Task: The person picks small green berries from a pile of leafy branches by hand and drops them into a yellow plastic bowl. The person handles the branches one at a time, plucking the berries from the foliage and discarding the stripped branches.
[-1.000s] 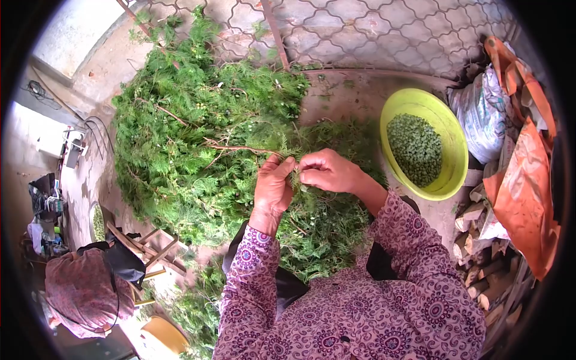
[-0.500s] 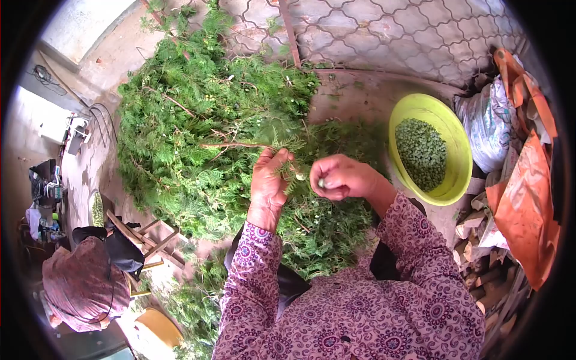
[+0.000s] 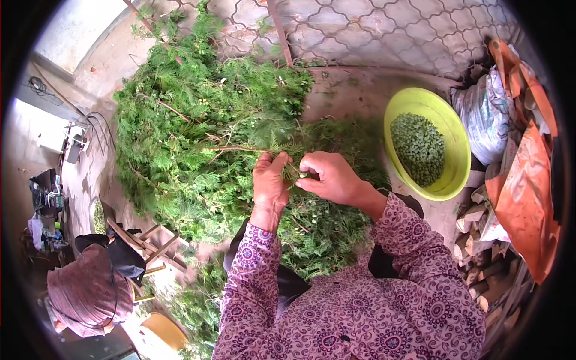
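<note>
My left hand [image 3: 270, 183] is closed round a leafy evergreen branch [image 3: 235, 148], whose brown stem sticks out to the left. Close beside it, the thumb and fingers of my right hand [image 3: 331, 179] pinch a small green cone [image 3: 303, 174] at the branch's leafy end. Under both hands spreads a big heap of cut evergreen branches [image 3: 180, 174]. To the right stands a yellow-green basin [image 3: 459, 135], with many small green cones [image 3: 418, 148] piled in it.
Wire mesh [image 3: 372, 36] runs along the far side. Right of the basin lie a white sack [image 3: 480, 120], an orange sheet [image 3: 521, 207] and stacked firewood [image 3: 492, 279]. At lower left another person [image 3: 90, 291] sits near a wooden stool [image 3: 150, 243] and a yellow tub [image 3: 165, 330].
My right hand has moved left to the branch, its fingers now pinching a cone there. The small green thing it held earlier is out of sight. My left hand keeps its grip.
</note>
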### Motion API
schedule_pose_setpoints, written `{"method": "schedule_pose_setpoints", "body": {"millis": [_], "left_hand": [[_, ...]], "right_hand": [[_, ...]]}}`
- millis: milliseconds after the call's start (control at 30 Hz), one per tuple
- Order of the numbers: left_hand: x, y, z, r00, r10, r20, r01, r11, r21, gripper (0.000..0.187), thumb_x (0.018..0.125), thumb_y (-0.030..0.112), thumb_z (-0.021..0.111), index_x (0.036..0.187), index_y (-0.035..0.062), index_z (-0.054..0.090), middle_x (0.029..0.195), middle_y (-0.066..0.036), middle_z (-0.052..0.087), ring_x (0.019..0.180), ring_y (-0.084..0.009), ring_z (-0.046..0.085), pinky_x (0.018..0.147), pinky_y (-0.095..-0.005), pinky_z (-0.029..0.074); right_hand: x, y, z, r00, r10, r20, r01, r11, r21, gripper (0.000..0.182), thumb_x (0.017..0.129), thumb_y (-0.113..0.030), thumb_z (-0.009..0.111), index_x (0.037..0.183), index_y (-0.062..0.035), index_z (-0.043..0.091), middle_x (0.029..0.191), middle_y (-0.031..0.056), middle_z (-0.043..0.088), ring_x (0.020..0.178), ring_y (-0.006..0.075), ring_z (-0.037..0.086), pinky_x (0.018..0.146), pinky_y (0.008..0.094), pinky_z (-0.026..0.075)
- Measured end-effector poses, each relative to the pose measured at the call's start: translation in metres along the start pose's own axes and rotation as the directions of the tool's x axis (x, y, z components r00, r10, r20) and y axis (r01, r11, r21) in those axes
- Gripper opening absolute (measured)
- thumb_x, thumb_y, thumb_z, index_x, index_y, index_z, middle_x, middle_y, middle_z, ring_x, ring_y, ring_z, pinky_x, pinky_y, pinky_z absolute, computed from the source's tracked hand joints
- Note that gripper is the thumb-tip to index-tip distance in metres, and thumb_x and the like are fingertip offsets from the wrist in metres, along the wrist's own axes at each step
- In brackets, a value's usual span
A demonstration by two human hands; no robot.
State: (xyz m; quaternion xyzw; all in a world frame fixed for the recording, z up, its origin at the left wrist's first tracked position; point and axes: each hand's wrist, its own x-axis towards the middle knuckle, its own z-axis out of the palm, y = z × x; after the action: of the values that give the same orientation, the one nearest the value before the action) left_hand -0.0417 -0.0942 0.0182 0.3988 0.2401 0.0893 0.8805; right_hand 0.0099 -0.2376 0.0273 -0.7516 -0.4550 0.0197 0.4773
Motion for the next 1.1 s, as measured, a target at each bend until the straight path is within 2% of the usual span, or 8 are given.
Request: {"method": "schedule_pose_setpoints", "body": {"millis": [233,433,600,733,867,933,1000,1100], "left_hand": [[0.001,-0.014,0.001,0.995,0.033,0.097,-0.039,0.997,0.064,0.007,0.077,-0.003,0.055,0.082,0.0015,0.052,0.071,-0.004,0.057,0.063,-0.0107,0.051,0.059,-0.0228,0.041],[0.0,-0.02,0.005,0.987,0.083,0.136,-0.098,0.989,0.108,0.01,0.077,-0.005,0.054,0.083,0.0028,0.054,0.072,-0.004,0.057,0.063,-0.0099,0.052,0.059,-0.0224,0.041],[0.008,-0.002,-0.003,0.999,-0.021,0.038,0.019,0.999,0.038,0.008,0.077,-0.002,0.055,0.082,0.0044,0.054,0.071,-0.004,0.057,0.063,-0.0115,0.053,0.055,-0.0255,0.044],[0.006,-0.002,-0.004,0.973,-0.104,0.205,0.14,0.975,-0.17,0.014,0.077,-0.002,0.054,0.088,0.0041,0.05,0.07,-0.005,0.054,0.061,-0.0145,0.053,0.052,-0.0277,0.048],[0.005,0.004,-0.01,0.923,-0.154,0.353,0.223,0.961,-0.163,0.02,0.075,-0.003,0.056,0.093,0.0016,0.051,0.071,-0.005,0.055,0.061,-0.0159,0.055,0.056,-0.0308,0.049],[-0.002,0.009,-0.008,0.904,-0.145,0.402,0.186,0.98,-0.065,0.023,0.074,-0.003,0.057,0.096,0.0015,0.053,0.074,-0.006,0.058,0.062,-0.016,0.056,0.06,-0.0323,0.05],[-0.003,0.01,-0.013,0.872,-0.159,0.464,0.192,0.981,-0.024,0.025,0.073,-0.003,0.058,0.098,0.0018,0.056,0.078,-0.006,0.06,0.062,-0.015,0.056,0.062,-0.0322,0.051],[-0.011,0.015,-0.01,0.846,-0.236,0.477,0.165,0.969,0.186,0.024,0.072,-0.002,0.06,0.096,0.0006,0.058,0.082,-0.004,0.061,0.062,-0.0125,0.055,0.06,-0.0275,0.048]], "right_hand": [[-0.003,-0.005,-0.008,0.99,0.032,0.136,-0.044,0.995,0.085,0.02,0.066,-0.016,0.062,0.065,-0.0013,0.049,0.058,0.0134,0.051,0.049,0.0278,0.05,0.046,0.0347,0.038],[-0.004,-0.002,-0.026,0.892,0.182,0.414,-0.269,0.949,0.164,0.023,0.071,-0.019,0.062,0.063,0.0004,0.053,0.053,0.0097,0.051,0.048,0.0102,0.049,0.045,0.0296,0.037],[-0.025,-0.012,-0.021,0.76,-0.018,0.65,-0.381,0.798,0.467,0.013,0.078,-0.014,0.058,0.076,-0.002,0.061,0.064,-0.0014,0.058,0.056,0.0052,0.05,0.05,0.0221,0.041],[-0.011,-0.006,-0.071,0.852,0.314,0.418,-0.488,0.764,0.422,0.017,0.077,-0.017,0.058,0.085,-0.0028,0.061,0.07,-0.0002,0.057,0.061,0.0066,0.051,0.055,0.0231,0.042],[-0.019,0.022,-0.12,0.807,0.576,-0.131,-0.506,0.789,0.35,0.017,0.076,-0.015,0.058,0.087,-0.0036,0.06,0.071,0.0017,0.057,0.064,0.0086,0.051,0.056,0.0235,0.042],[-0.038,0.066,-0.142,0.76,0.377,-0.529,-0.501,0.859,-0.107,0.025,0.073,-0.018,0.061,0.095,-0.0049,0.06,0.08,0.0096,0.06,0.07,0.017,0.057,0.063,0.0275,0.046],[-0.052,0.085,-0.16,0.702,0.053,-0.71,-0.62,0.535,-0.573,0.039,0.07,-0.021,0.064,0.105,-0.0059,0.057,0.093,0.0179,0.059,0.082,0.0272,0.058,0.073,0.0315,0.047],[-0.06,0.089,-0.166,0.658,0.078,-0.749,-0.731,0.304,-0.611,0.048,0.07,-0.025,0.065,0.112,-0.0059,0.053,0.107,0.0217,0.055,0.093,0.0325,0.055,0.081,0.0334,0.044]]}}
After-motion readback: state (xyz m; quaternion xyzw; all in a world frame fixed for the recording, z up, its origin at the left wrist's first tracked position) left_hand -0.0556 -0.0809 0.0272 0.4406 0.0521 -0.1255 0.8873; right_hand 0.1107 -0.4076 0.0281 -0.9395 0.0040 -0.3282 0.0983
